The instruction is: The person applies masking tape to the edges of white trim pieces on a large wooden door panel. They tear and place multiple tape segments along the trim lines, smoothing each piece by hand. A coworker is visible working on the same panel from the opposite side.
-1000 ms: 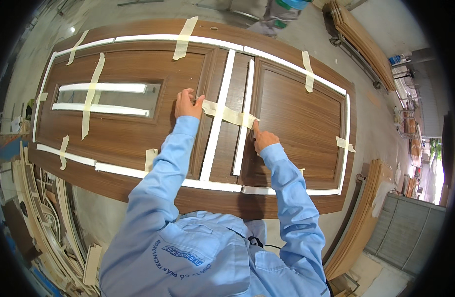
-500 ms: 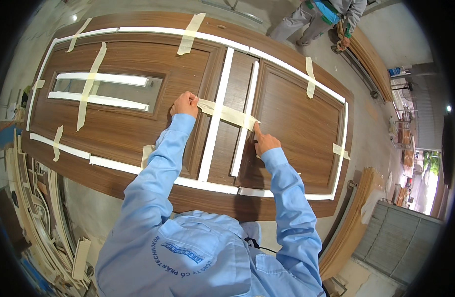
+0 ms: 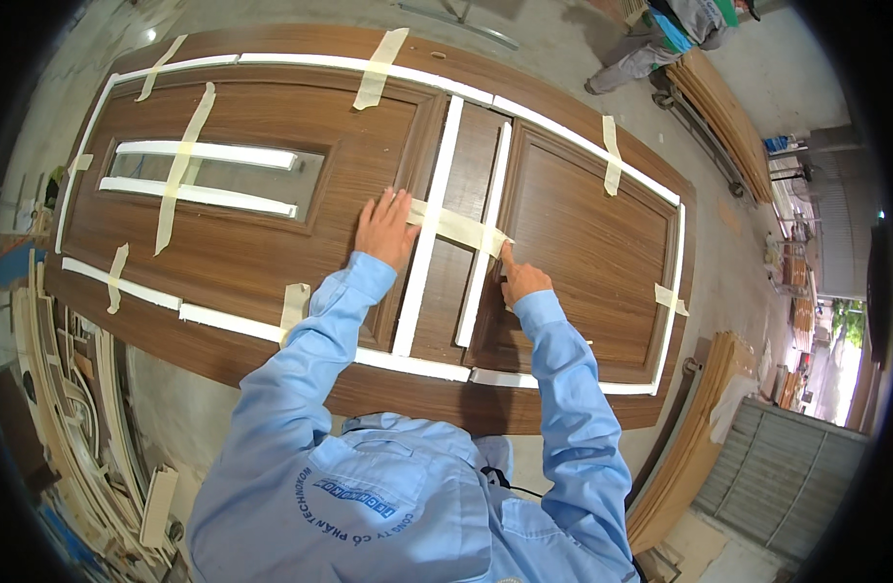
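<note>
A brown wood-grain door panel (image 3: 583,272) lies flat in front of me. A strip of cream masking tape (image 3: 458,229) runs across a long white strip (image 3: 414,291) and a shorter white strip (image 3: 478,291) near the panel's middle. My left hand (image 3: 386,229) lies flat over the tape's left end, fingers stretched out, hiding that end. At the tape's right end my right hand (image 3: 525,278) presses with its extended index finger, the other fingers curled and seemingly empty.
White edging strips (image 3: 369,68) frame the panel, held by several tape pieces (image 3: 611,155). Two white bars (image 3: 204,197) cross its glass window. Stacked boards (image 3: 694,437) stand at right, timber offcuts (image 3: 106,437) at left. Another person (image 3: 651,53) stands beyond the far edge beside more boards (image 3: 719,117).
My left hand has gone from pinching the tape's left end to lying flat on it, slightly to the right. My right finger stays put. The other person has shifted right.
</note>
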Demonstrator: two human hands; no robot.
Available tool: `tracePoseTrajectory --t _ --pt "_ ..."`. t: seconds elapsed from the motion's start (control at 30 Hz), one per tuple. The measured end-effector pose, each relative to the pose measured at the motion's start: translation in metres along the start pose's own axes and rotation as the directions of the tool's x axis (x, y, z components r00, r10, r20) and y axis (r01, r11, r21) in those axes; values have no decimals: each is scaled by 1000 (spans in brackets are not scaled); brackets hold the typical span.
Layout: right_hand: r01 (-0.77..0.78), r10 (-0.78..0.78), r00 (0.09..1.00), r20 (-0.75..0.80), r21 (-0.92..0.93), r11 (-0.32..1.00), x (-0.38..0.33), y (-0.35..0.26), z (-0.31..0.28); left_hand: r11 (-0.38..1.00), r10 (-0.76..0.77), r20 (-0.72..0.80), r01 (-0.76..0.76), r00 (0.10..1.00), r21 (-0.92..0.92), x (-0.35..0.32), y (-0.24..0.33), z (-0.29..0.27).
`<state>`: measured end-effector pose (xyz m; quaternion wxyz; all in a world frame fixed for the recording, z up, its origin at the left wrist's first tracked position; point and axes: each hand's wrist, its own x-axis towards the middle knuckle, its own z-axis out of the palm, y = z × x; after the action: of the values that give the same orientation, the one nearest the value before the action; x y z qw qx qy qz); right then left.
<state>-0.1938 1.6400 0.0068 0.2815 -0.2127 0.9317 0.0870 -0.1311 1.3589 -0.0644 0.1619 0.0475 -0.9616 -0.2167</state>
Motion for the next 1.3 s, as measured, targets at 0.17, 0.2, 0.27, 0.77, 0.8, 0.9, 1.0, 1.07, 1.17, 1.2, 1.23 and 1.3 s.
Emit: tracePoseTrajectory --t 0.17,0.2,0.27,0.77,0.8,0.9,1.0,1.07,1.17,1.2,1.23,1.3 --pt "-107 108 994 -9 91 990 -15 28 -3 983 1 156 -30 988 183 -17 3 -3" --pt "-133 138 990 -35 121 984 -22 39 -7 990 7 153 -29 988 138 -17 4 -9" --pt "-141 164 976 -140 158 977 -49 59 -14 995 -60 184 44 981 88 -18 9 -25" --pt "261 172 941 -292 948 183 -305 22 53 277 36 543 513 839 -812 -141 188 -85" --pt "231 176 951 -255 962 143 -316 19 61 273 91 517 478 851 -835 -148 203 -84" --pt "288 183 930 -318 942 172 -346 22 77 300 202 536 469 820 -831 -165 232 -84" --pt "240 215 936 -278 953 186 -380 42 94 338 205 546 465 812 -818 -187 262 -79" --pt "301 204 918 -341 932 204 -402 60 113 346 166 525 449 835 -824 -209 283 -71" --pt "332 129 926 -354 929 164 -425 84 150 331 71 491 444 868 -833 -259 311 -55" --pt "342 54 935 -352 930 139 -429 90 165 325 15 467 438 884 -838 -282 321 -49" --pt "323 -3 945 -327 932 162 -433 99 179 419 -30 405 379 914 -825 -303 331 -41" --pt "300 -126 951 -281 937 179 -439 106 205 575 -210 352 406 912 -710 -353 352 -38"
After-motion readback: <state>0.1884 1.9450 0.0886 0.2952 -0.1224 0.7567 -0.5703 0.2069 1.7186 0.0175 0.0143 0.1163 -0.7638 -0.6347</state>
